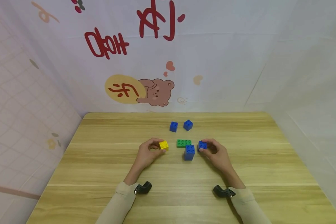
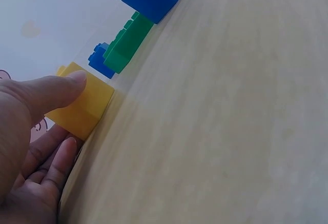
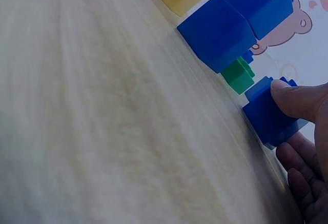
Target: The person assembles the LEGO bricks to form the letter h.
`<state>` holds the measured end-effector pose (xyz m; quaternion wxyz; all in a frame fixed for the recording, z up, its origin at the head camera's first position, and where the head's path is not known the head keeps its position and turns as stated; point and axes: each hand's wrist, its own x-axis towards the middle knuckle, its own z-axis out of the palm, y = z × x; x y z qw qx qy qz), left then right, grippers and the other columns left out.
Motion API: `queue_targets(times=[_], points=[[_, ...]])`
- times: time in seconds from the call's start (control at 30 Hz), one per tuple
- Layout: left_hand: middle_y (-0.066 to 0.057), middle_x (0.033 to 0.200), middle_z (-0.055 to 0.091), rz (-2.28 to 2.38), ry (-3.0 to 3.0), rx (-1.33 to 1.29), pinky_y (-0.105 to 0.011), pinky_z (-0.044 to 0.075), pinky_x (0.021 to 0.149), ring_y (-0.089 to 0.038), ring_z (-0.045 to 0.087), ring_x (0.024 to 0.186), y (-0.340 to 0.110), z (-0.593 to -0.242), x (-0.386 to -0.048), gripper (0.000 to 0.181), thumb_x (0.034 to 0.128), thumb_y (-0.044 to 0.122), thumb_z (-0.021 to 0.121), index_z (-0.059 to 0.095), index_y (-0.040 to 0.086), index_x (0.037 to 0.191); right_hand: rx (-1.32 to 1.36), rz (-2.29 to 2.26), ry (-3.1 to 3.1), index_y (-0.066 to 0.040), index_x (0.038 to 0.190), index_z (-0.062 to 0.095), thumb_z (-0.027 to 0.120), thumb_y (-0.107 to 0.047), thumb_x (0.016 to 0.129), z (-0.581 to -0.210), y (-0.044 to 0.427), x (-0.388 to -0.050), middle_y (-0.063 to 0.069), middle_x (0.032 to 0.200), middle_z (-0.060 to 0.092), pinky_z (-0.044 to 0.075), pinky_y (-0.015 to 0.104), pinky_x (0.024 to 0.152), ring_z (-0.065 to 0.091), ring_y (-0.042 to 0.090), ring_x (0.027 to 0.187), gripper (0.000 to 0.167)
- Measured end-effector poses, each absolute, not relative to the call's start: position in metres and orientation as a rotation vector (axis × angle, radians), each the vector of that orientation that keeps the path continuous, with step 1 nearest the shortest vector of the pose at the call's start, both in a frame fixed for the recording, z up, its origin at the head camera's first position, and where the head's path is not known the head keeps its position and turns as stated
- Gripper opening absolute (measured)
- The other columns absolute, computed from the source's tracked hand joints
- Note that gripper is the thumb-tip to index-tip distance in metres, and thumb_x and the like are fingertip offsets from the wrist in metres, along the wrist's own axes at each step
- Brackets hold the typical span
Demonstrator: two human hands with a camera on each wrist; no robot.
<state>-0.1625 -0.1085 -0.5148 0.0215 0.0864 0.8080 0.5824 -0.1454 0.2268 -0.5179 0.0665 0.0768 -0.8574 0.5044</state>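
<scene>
My left hand (image 1: 148,154) pinches a yellow toy brick (image 1: 163,145) between thumb and fingers; the left wrist view shows the thumb across one face of this brick (image 2: 84,103). On the other side, my right hand (image 1: 217,155) grips a blue brick (image 1: 202,146), its thumb pressed on the near face in the right wrist view (image 3: 271,112). Between the hands lies a flat green brick (image 1: 182,143) with two rows of studs. Just in front of it stands a stack of two blue bricks (image 1: 189,153), closer to the right hand.
Two more blue bricks lie farther back on the wooden table (image 1: 106,174), one on the left (image 1: 174,126) and one turned cornerwise on the right (image 1: 188,125). A white printed cloth (image 1: 218,62) hangs behind the table's far edge.
</scene>
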Motion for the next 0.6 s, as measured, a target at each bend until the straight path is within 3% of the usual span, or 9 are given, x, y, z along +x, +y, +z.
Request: queue_targets(times=[0.23, 0.6], points=[[-0.001, 0.108, 0.072, 1.804, 2.513, 0.267, -0.028, 0.056, 0.09, -0.019, 0.065, 0.1, -0.108, -0.5139, -0.1619, 0.036, 0.0834, 0.019, 0.087, 0.074, 0.023, 0.116, 0.219, 1.528, -2.582, -0.015, 0.127, 0.068, 0.08, -0.018, 0.09, -0.5214, 0.2275, -0.1468, 0.008, 0.116, 0.072, 0.053, 0.028, 0.084, 0.063, 0.019, 0.101, 0.039], [-0.002, 0.108, 0.072, 1.84, 2.505, 0.261, -0.023, 0.056, 0.084, -0.019, 0.065, 0.095, -0.1068, -0.516, -0.1568, 0.036, 0.0818, 0.016, 0.088, 0.075, 0.021, 0.115, 0.206, 1.514, -2.606, -0.023, 0.125, 0.068, 0.08, -0.025, 0.091, -0.5193, 0.2285, -0.1456, 0.002, 0.113, 0.072, 0.049, 0.017, 0.081, 0.062, 0.011, 0.097, 0.036]])
